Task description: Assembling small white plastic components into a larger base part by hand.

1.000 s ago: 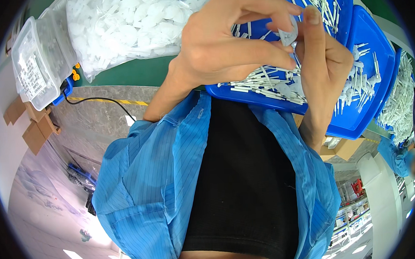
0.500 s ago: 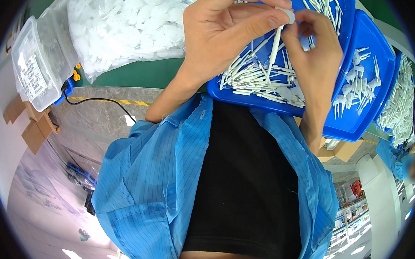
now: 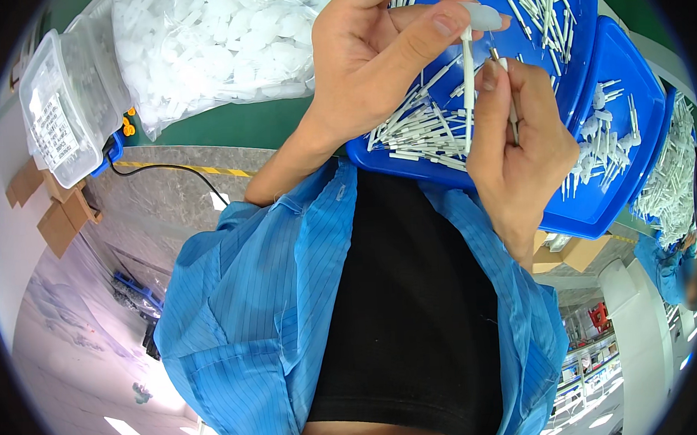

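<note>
Between the thumb and fingers of my left hand is a translucent white oval plastic piece. A slim white stick hangs down from that piece. My right hand grips another white stick, whose thin metal tip points up just below the oval piece. A small gap seems to lie between tip and piece. Both hands are over a blue tray of loose white sticks; part of it is hidden behind them.
A second blue tray to the right holds sticks with translucent pieces on them. Beyond lies a heap of white sticks. At left are a clear bag of white pieces and clear plastic boxes. Another person's blue sleeve shows far right.
My right hand has moved down from the oval piece, and a metal-tipped stick now shows in its fingers. The left hand has shifted slightly, and more of the oval piece is visible.
</note>
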Motion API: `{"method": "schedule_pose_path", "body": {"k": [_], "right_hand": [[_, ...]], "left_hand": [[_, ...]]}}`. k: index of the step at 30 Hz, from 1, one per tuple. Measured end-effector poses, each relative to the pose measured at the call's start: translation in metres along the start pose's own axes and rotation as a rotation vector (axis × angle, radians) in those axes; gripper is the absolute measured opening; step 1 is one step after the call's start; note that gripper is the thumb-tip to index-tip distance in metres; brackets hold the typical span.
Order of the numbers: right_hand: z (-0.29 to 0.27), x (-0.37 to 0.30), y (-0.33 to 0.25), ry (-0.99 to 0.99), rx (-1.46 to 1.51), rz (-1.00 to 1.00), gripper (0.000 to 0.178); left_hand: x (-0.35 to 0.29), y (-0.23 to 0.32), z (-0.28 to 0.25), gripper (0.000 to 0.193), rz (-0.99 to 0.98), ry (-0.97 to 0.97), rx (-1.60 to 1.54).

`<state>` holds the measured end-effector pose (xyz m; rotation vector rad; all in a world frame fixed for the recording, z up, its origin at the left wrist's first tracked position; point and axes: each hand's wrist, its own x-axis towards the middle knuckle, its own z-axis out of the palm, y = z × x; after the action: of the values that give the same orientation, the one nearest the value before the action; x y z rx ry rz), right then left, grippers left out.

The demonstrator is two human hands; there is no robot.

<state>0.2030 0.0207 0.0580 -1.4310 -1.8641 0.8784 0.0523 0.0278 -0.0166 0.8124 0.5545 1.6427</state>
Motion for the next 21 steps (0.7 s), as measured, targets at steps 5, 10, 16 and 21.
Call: {"method": "schedule_pose_path", "body": {"k": [5,10,16,21], "right_hand": [[0.002,0.0,0.002,0.061,-0.086,-0.107,0.008],[-0.008,0.001,-0.007,-0.038,-0.01,-0.015,0.006],[-0.008,0.0,0.002,-0.132,0.225,0.058,0.011],[-0.013,0.002,0.016,-0.34,0.71,0.284,0.014]], "left_hand": [[-0.001,0.003,0.011,0.019,-0.011,-0.001,0.043],[-0.004,0.003,0.006,0.02,0.012,-0.056,0.05],[-0.003,0.025,0.005,0.029,-0.09,-0.082,0.224],[-0.004,0.021,0.003,0.029,-0.046,-0.037,0.196]]}}
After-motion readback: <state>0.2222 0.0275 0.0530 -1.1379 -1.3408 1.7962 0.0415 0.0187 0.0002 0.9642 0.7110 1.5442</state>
